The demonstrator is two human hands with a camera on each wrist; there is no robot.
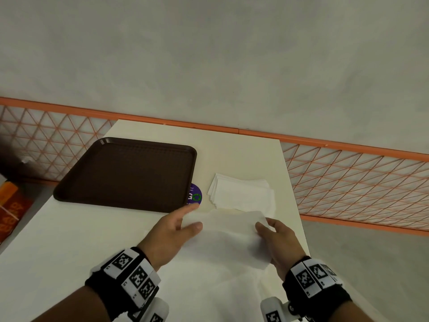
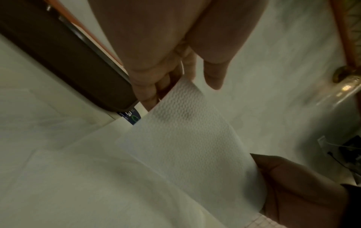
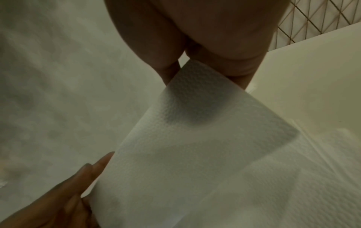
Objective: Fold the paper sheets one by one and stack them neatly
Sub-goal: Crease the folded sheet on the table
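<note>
Two hands lift one white paper sheet above the cream worktop: the left hand pinches its left corner between thumb and fingers, and the right hand pinches its right corner. Beyond it lies one fanned stack of folded sheets, perhaps five, beside one brown tray.

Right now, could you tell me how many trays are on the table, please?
1. The brown tray lies on the far left part of the table, beside the stack of folded sheets. Nothing suggests another tray is hidden.
</note>
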